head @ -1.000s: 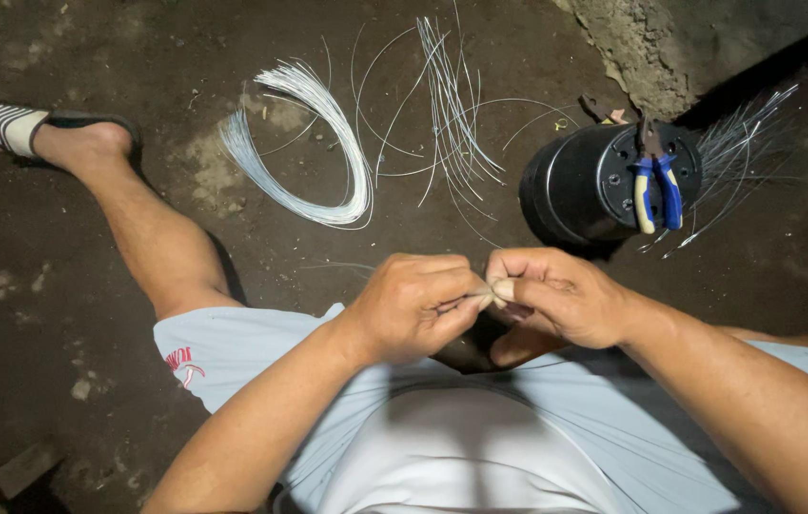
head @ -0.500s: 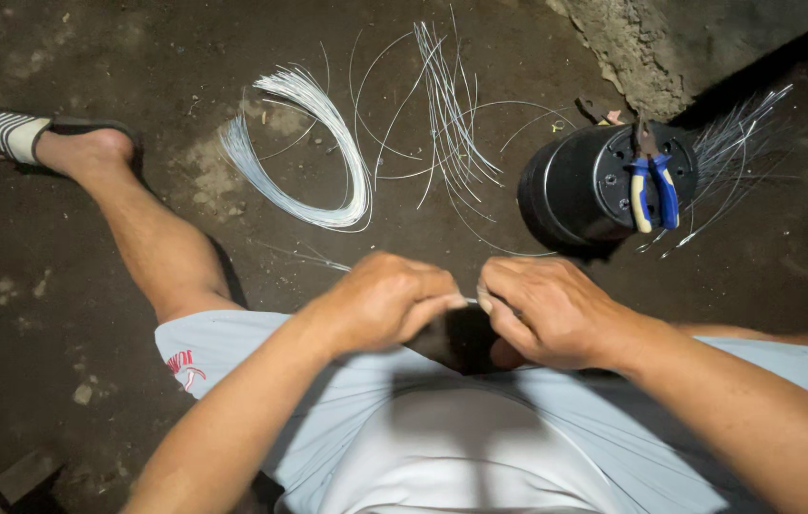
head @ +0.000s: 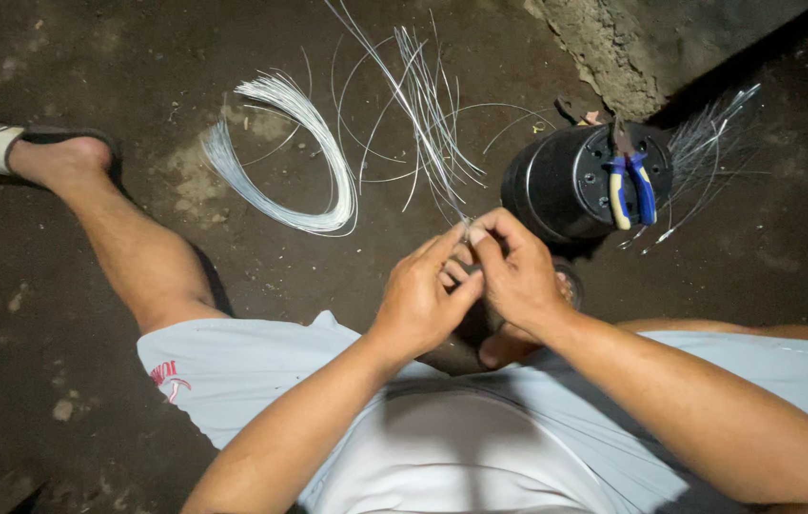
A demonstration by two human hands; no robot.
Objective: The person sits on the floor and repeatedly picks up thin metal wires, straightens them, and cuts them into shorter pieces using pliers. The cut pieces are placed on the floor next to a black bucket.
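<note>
Silvery wire (head: 466, 225) is pinched between our left hand (head: 420, 295) and right hand (head: 515, 268), fingertips together above our lap. Beyond lie a pale wire coil (head: 304, 162) and a black drum (head: 571, 183) carrying blue-and-yellow pliers (head: 630, 181)

We see thin silvery wire strands (head: 423, 114) gathered into a loose bundle — long, stiff and faintly curved. Their near ends meet at the fingertips of the left hand (head: 423, 300) and the right hand (head: 518, 276), which pinch them together above the lap. From that pinch the strands rise and fan outward over the dark floor — the far ends spread apart, a few bowing off to either side. Whether each strand is caught in the pinch, we cannot tell.
</note>
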